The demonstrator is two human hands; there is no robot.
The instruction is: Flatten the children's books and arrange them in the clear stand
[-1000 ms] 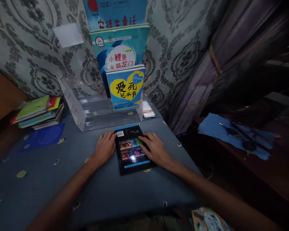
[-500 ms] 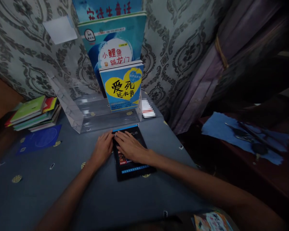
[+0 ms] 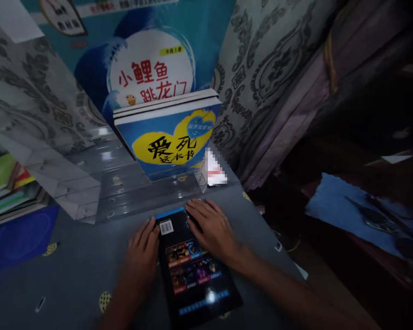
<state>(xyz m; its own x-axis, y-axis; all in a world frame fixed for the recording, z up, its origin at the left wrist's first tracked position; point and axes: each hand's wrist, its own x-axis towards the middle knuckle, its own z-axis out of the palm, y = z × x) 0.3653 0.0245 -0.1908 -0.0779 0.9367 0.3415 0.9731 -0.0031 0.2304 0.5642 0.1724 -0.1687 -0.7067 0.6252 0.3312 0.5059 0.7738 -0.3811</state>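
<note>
A black book (image 3: 192, 284), back cover up with a barcode and rows of small pictures, lies flat on the cloth-covered table. My left hand (image 3: 142, 250) rests along its left edge near the top corner, fingers stretched. On the opposite side, my right hand (image 3: 213, 231) lies over the upper right edge with its fingers spread. Just beyond the book stands a clear plastic rack (image 3: 124, 201). Leaning in it are thin books with a yellow heart on a blue cover (image 3: 172, 142), and behind them a larger teal book (image 3: 151, 78).
At the left is a stack of books (image 3: 10, 188) with a blue sheet (image 3: 20, 238) before it. A white card (image 3: 215, 169) lies right of the rack. Past the table's right edge, blue cloth (image 3: 351, 215) holds dark tools beneath a tied curtain (image 3: 296, 105).
My right hand has slid from the middle of the black book to its right edge, uncovering the barcode and pictures. The view has moved closer to the rack.
</note>
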